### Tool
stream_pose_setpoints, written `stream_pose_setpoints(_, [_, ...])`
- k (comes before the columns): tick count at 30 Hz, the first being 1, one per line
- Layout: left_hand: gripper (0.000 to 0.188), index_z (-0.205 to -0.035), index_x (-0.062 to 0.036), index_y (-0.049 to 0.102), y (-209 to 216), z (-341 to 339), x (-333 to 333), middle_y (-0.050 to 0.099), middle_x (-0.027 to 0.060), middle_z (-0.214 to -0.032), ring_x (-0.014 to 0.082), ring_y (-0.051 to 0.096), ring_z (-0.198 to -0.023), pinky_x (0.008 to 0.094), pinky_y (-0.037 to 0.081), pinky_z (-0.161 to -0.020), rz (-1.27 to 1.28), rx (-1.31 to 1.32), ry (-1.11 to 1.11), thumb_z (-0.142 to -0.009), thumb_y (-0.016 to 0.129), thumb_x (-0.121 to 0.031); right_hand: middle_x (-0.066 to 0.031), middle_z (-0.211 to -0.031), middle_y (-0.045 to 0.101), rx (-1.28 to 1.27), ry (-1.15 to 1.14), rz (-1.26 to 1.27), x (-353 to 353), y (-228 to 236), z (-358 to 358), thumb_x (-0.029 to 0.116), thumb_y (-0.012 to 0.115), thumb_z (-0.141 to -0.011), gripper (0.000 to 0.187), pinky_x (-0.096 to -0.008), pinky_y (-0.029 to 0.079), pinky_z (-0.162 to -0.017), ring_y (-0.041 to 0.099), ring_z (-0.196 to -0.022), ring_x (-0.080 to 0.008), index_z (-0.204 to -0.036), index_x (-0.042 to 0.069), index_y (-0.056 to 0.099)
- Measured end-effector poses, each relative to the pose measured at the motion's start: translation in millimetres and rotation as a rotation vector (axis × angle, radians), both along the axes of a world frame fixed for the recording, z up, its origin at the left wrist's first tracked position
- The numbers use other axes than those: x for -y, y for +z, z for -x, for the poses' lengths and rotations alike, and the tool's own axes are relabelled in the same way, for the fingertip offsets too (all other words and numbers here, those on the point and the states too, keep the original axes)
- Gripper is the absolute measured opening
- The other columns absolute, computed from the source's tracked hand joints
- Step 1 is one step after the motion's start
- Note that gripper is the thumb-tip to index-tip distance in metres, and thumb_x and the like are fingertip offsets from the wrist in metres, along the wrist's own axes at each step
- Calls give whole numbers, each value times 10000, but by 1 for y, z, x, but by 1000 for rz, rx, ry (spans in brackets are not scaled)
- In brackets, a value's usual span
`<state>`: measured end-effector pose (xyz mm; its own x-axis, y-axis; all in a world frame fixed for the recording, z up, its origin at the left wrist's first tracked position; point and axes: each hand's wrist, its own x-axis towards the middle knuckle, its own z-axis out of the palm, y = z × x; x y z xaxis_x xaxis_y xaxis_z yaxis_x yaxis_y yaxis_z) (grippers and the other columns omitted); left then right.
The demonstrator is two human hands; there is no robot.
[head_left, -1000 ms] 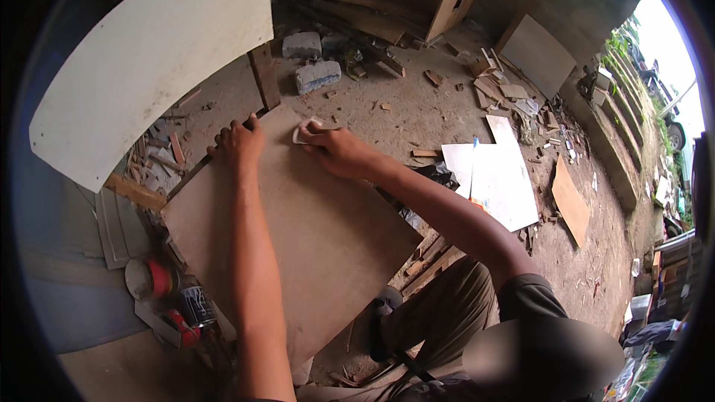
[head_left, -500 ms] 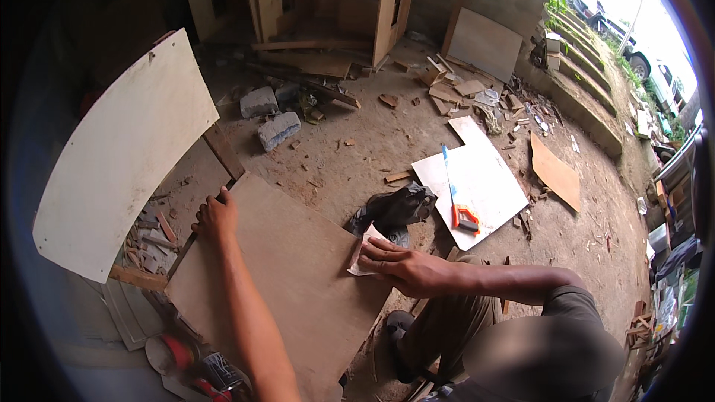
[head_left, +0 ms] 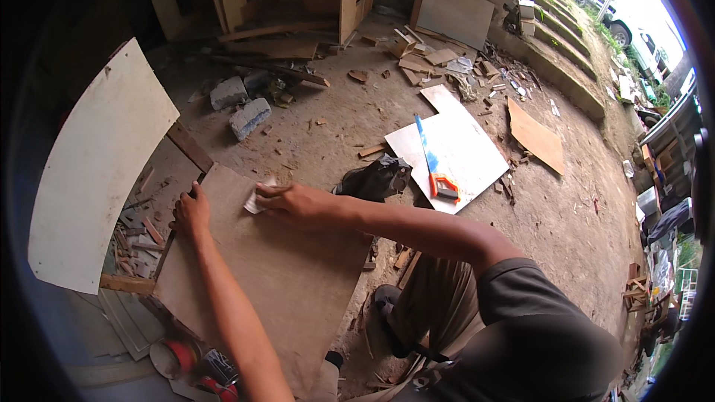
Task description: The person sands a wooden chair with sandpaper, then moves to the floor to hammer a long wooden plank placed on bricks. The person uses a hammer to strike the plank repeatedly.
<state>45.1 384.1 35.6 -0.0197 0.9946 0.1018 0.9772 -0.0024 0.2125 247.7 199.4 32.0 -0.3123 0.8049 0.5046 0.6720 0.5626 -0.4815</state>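
A brown plywood board (head_left: 246, 283) lies in front of me, attached to or resting against a wooden frame. My left hand (head_left: 192, 214) grips its left edge, with the fingers curled over the side. In my right hand (head_left: 294, 205) is a small folded pale sheet that looks like sandpaper (head_left: 255, 202), slightly blurred by motion. The hand presses it flat on the board near the far corner, to the right of my left hand. My right arm crosses above the board's right part.
A curved white panel (head_left: 97, 171) stands at left on the frame's dark wooden bar (head_left: 190, 147). Beyond the board are a black plastic bag (head_left: 376, 179) and a white sheet (head_left: 469, 152) bearing an orange-handled saw (head_left: 445, 187). Concrete blocks (head_left: 249, 117) and wood scraps litter the ground.
My right hand has slid the sandpaper from the board's right edge leftward to near the far corner. My left hand keeps its grip on the edge. The whole view has shifted a little.
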Motion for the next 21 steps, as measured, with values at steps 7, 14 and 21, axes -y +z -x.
stream_pose_setpoints(7, [656, -1232, -74, 607, 8, -7, 10, 578, 156, -1300, 347, 511, -1234, 572, 285, -1054, 62, 13, 1, -937, 338, -594, -243, -1443, 393, 2, -132, 375, 188, 49, -22, 89, 623, -877, 542, -446, 379, -1109, 374, -1338, -391, -1379, 13, 434])
stream_pose_setpoints(14, [603, -1225, -77, 609, 16, -8, 12, 596, 156, -1261, 313, 523, -1223, 544, 307, -1042, 36, 15, 33, -956, 340, -546, -241, -1479, 346, -121, -96, 425, 63, 30, -6, 138, 474, -983, 460, -411, 341, -1118, 292, -1382, -386, -1421, 33, 384])
stream_pose_setpoints(21, [601, -1192, -71, 628, 21, -9, 14, 609, 162, -1240, 318, 536, -1207, 544, 309, -1029, 59, 39, 29, -940, 353, -542, -278, -1051, 634, -130, -137, 406, -102, 9, 19, 235, 499, -972, 460, -438, 471, -868, 601, -1043, -430, -1387, 51, 423])
